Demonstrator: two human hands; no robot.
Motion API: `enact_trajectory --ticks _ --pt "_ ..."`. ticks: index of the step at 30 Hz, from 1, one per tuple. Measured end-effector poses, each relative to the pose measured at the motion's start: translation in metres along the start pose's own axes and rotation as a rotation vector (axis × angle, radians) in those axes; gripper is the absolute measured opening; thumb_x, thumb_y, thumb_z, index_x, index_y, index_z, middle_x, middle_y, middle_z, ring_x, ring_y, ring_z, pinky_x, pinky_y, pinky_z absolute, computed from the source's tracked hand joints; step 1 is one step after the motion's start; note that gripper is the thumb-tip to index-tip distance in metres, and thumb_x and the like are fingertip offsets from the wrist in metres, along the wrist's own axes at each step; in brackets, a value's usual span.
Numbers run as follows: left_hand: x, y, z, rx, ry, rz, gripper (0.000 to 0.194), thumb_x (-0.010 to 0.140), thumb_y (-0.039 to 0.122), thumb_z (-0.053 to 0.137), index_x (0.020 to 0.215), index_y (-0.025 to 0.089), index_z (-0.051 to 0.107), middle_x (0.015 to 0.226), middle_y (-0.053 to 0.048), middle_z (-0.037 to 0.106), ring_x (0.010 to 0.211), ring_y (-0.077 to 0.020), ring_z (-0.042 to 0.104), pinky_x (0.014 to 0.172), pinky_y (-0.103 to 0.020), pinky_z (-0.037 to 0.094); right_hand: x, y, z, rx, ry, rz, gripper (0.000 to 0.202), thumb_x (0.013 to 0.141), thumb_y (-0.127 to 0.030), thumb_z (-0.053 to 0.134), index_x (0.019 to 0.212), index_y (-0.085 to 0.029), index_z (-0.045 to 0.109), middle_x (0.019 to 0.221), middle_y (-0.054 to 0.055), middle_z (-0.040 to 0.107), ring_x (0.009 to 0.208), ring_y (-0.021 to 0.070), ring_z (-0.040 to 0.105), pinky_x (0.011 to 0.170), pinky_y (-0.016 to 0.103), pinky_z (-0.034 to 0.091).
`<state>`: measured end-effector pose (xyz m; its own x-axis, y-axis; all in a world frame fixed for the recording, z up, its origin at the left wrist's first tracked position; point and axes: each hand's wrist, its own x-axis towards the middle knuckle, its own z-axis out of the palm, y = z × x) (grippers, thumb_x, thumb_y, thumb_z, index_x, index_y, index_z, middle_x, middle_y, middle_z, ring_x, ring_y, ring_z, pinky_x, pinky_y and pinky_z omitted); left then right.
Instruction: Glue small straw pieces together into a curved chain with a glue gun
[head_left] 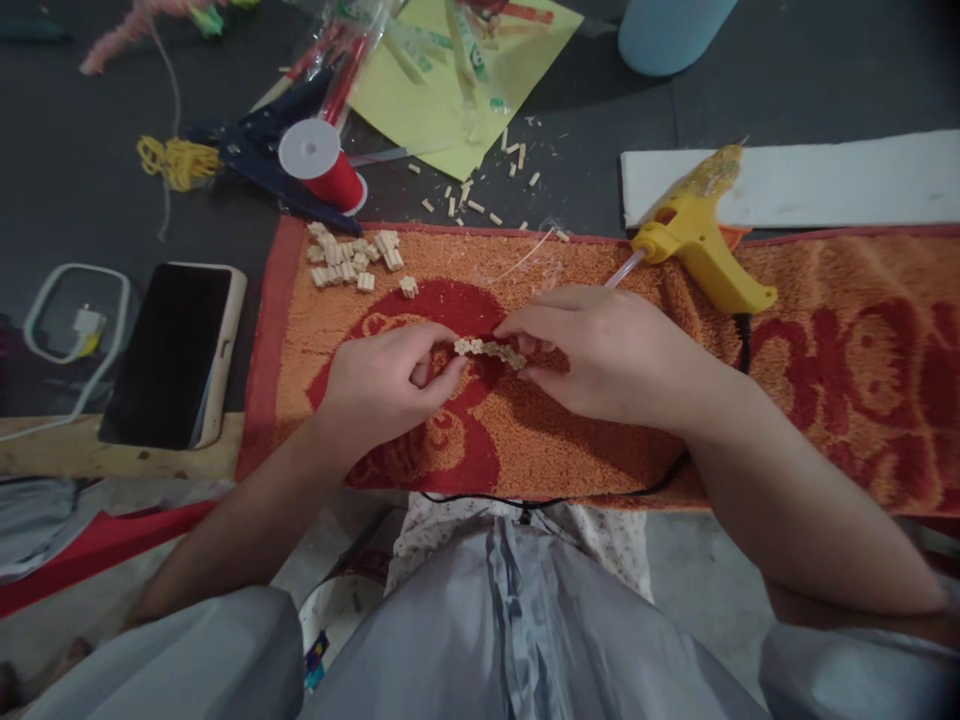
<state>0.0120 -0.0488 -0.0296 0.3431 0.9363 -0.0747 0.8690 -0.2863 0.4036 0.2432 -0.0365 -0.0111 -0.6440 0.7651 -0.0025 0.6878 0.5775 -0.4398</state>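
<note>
Chain of small pale pieces, strung out between both hands over the red patch of the orange towel, near the middle of the work. From where I stand, the left hand pinches one end between thumb and fingertips; the right hand has its fingers closed about the other end, though its exact contact is partly hidden. Neither palm is flat or spread.

It looks very light, and I'd judge each cluster stiff but the joins between them weak, so a twist or hard squeeze could snap one. Dry and slightly rough, it shouldn't slip much. The best hold is by the outer clusters, low and gentle, with both ends kept level.

Loose clusters lie at the towel's far left corner, beyond the left hand. The yellow glue gun rests past the right hand, its clear stick poking back close to the knuckles, so a sweep that way would catch it. Its black cord passes by the right forearm and trails along the near edge. The easier room is toward the body, over plain pile, but the table's edge comes soon.
</note>
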Motion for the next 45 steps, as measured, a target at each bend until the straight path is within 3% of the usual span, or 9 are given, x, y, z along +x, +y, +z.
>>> enact_trajectory --ticks 33,39,45 --pt "0.001 0.000 0.001 0.013 0.012 0.003 0.025 0.088 0.039 0.055 0.101 0.025 0.072 0.061 0.004 0.060 0.055 -0.0107 0.053 0.056 -0.025 0.034 -0.002 0.004 -0.008 0.005 -0.010 0.022 0.026 0.080 -0.019 0.058 0.104 -0.022 0.068 0.101 0.008 0.072 0.093 0.0246 0.064 0.072 0.032 0.042" --pt "0.000 -0.001 0.002 0.016 0.022 0.019 0.025 0.089 0.039 0.055 0.100 0.025 0.072 0.062 0.005 0.061 0.055 -0.0104 0.053 0.055 -0.025 0.034 -0.006 0.007 -0.018 0.014 -0.012 0.029 0.015 0.083 -0.017 0.057 0.089 -0.023 0.070 0.094 0.007 0.070 0.088 0.0229 0.063 0.074 0.032 0.044" --pt "0.000 0.000 0.001 0.024 0.022 0.022 0.024 0.088 0.039 0.056 0.100 0.026 0.071 0.060 0.005 0.061 0.055 -0.0107 0.054 0.055 -0.026 0.036 -0.005 0.013 -0.019 0.024 -0.001 -0.041 0.020 0.088 -0.019 0.054 0.082 -0.025 0.072 0.090 0.005 0.068 0.087 0.0215 0.062 0.076 0.033 0.045"
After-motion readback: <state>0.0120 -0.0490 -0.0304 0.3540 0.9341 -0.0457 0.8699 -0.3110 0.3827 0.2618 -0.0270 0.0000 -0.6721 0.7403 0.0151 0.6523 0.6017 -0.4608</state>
